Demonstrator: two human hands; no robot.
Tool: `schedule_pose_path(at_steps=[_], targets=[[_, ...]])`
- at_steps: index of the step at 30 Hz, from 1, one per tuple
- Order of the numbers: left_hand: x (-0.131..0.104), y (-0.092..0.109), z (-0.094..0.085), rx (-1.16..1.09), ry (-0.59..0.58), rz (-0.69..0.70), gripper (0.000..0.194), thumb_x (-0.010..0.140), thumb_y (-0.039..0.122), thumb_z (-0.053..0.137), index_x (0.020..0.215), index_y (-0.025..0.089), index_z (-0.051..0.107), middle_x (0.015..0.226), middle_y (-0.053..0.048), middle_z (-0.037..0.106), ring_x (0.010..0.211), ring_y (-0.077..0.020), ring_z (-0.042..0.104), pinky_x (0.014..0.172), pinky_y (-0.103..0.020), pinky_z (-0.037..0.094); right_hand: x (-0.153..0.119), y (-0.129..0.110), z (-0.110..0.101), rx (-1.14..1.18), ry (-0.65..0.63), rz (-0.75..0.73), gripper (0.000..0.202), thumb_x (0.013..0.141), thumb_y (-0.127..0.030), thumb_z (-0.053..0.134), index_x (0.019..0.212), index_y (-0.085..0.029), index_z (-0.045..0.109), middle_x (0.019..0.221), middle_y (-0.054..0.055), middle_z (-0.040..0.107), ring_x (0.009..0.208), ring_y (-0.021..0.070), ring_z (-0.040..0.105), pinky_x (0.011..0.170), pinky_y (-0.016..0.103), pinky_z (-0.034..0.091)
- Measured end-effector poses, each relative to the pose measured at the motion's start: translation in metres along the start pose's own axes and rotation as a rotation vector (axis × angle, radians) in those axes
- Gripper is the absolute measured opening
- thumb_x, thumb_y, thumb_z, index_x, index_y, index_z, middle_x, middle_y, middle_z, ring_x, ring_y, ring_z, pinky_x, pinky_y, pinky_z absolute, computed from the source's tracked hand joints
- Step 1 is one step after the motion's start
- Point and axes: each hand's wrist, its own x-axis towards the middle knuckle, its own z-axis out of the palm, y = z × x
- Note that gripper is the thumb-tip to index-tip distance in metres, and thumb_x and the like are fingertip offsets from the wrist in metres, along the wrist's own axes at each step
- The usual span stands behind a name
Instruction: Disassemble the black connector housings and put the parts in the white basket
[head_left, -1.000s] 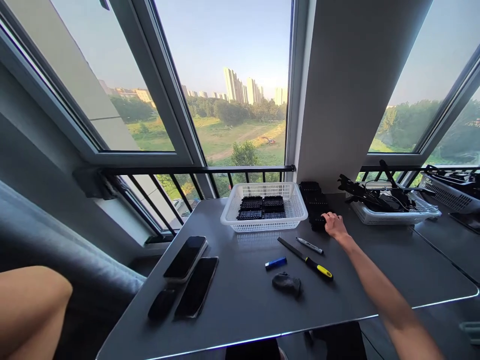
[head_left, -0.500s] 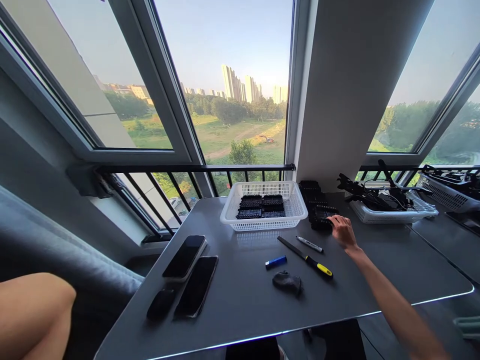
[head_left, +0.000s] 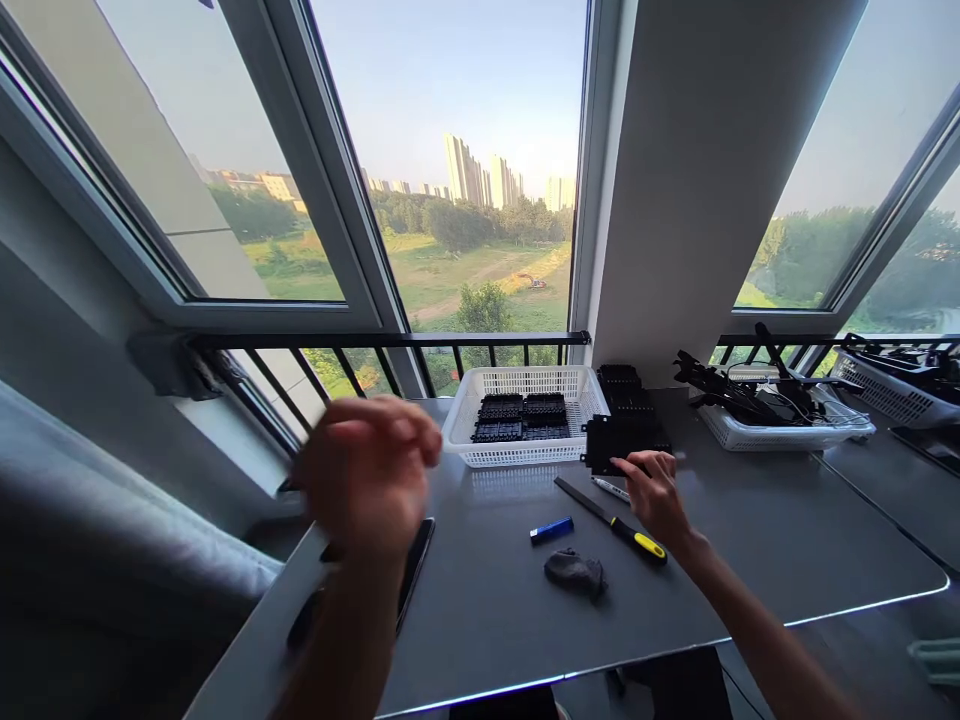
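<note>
My right hand [head_left: 654, 492] grips the lower edge of a flat black plastic part [head_left: 619, 443], lifted over the table just right of the white basket. Behind that part, more black parts [head_left: 621, 385] are stacked beside the basket. Blurred by motion, my left hand [head_left: 375, 470] is raised above the left side of the table, partly covering the phones; its fingers are curled and smeared. Several black parts [head_left: 523, 415] lie in rows inside the white basket [head_left: 469, 450].
A marker [head_left: 609, 488], a yellow-handled file [head_left: 637, 538], a blue lighter-like item [head_left: 551, 529] and a dark crumpled cloth [head_left: 576, 572] lie mid-table. At right stands a basket [head_left: 772, 437] of black parts and cables. Railing and windows are behind.
My right hand has lifted a black part from beside the basket and moved left and nearer. My left hand has come into view over the phones.
</note>
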Motion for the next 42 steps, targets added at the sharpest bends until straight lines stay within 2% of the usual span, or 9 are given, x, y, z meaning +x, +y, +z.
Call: schedule_pose_path(at_steps=[4, 8, 11, 15, 20, 27, 32, 37, 42], targets=[[-0.014, -0.066, 0.015, 0.352, -0.431, -0.542, 0.036, 0.079, 0.043, 0.065, 0.103, 0.016, 0.066, 0.089, -0.006, 0.069, 0.075, -0.0167, 0.064, 0.051, -0.021, 0.050, 0.025, -0.022, -0.006, 0.005, 0.022, -0.058, 0.033, 0.093, -0.011, 0.047, 0.118, -0.022, 0.064, 0.098, 0.007, 0.060, 0.093, 0.0193, 0.054, 0.090, 0.038, 0.033], [-0.035, -0.112, 0.020, 0.206, -0.615, -0.807, 0.060, 0.078, 0.044, 0.065, 0.130, 0.019, 0.052, 0.085, -0.004, 0.065, 0.075, -0.0161, 0.063, 0.058, -0.026, 0.055, 0.042, -0.028, -0.006, -0.069, 0.013, -0.077, 0.035, 0.092, -0.010, 0.050, 0.120, -0.023, 0.064, 0.101, 0.007, 0.061, 0.095, 0.0197, 0.053, 0.092, 0.038, 0.030], [-0.045, -0.128, 0.015, 0.168, -0.567, -0.831, 0.070, 0.076, 0.038, 0.069, 0.139, 0.022, 0.043, 0.085, -0.003, 0.064, 0.071, -0.0136, 0.062, 0.056, -0.024, 0.056, 0.047, -0.026, 0.001, -0.093, 0.014, -0.085, 0.036, 0.090, -0.009, 0.052, 0.121, -0.024, 0.064, 0.100, 0.007, 0.061, 0.095, 0.0196, 0.052, 0.093, 0.039, 0.029], [-0.046, -0.144, 0.004, 0.124, -0.493, -0.915, 0.059, 0.067, 0.037, 0.077, 0.117, 0.013, 0.058, 0.086, -0.007, 0.067, 0.071, -0.0175, 0.065, 0.058, -0.028, 0.058, 0.048, -0.029, 0.018, -0.147, 0.028, -0.058, 0.039, 0.088, -0.009, 0.055, 0.121, -0.030, 0.063, 0.104, 0.006, 0.059, 0.099, 0.0215, 0.050, 0.092, 0.041, 0.028], [-0.032, -0.166, -0.016, 0.111, -0.219, -0.917, 0.051, 0.066, 0.032, 0.079, 0.109, 0.012, 0.061, 0.082, -0.006, 0.070, 0.066, -0.0168, 0.067, 0.063, -0.031, 0.058, 0.024, -0.048, 0.051, -0.162, 0.093, 0.161, 0.035, 0.087, -0.013, 0.055, 0.119, -0.024, 0.061, 0.115, 0.012, 0.051, 0.111, 0.0285, 0.043, 0.093, 0.046, 0.030], [-0.017, -0.191, -0.036, 0.145, -0.135, -0.901, 0.047, 0.066, 0.024, 0.078, 0.109, 0.014, 0.062, 0.073, -0.002, 0.069, 0.061, -0.0168, 0.066, 0.058, -0.030, 0.059, -0.028, -0.052, 0.120, 0.163, -0.663, -0.111, 0.008, 0.082, -0.030, 0.069, 0.091, -0.031, 0.069, 0.096, -0.002, 0.065, 0.093, 0.0182, 0.056, 0.088, 0.033, 0.036], [-0.014, -0.190, -0.040, 0.134, -0.159, -0.889, 0.052, 0.064, 0.030, 0.080, 0.110, 0.013, 0.061, 0.078, -0.005, 0.071, 0.067, -0.0187, 0.067, 0.059, -0.030, 0.059, -0.039, -0.051, 0.156, 0.141, -0.822, -0.083, 0.004, 0.081, -0.025, 0.065, 0.082, -0.022, 0.068, 0.084, 0.003, 0.067, 0.084, 0.0221, 0.059, 0.076, 0.033, 0.040], [-0.014, -0.183, -0.043, 0.123, -0.161, -0.862, 0.054, 0.065, 0.033, 0.080, 0.112, 0.014, 0.061, 0.079, -0.003, 0.070, 0.065, -0.0154, 0.065, 0.059, -0.028, 0.057, -0.027, -0.066, 0.154, 0.290, -0.805, 0.048, 0.008, 0.072, -0.010, 0.062, 0.072, -0.017, 0.059, 0.078, 0.006, 0.066, 0.078, 0.0238, 0.059, 0.073, 0.034, 0.041], [-0.012, -0.181, -0.045, 0.121, -0.222, -0.921, 0.065, 0.057, 0.039, 0.085, 0.111, 0.013, 0.060, 0.079, -0.005, 0.072, 0.066, -0.0194, 0.068, 0.060, -0.030, 0.056, 0.019, -0.070, 0.108, 0.591, -0.692, 0.200, 0.015, 0.085, -0.015, 0.047, 0.098, -0.022, 0.050, 0.074, -0.002, 0.058, 0.061, 0.0122, 0.049, 0.054, 0.021, 0.036]])
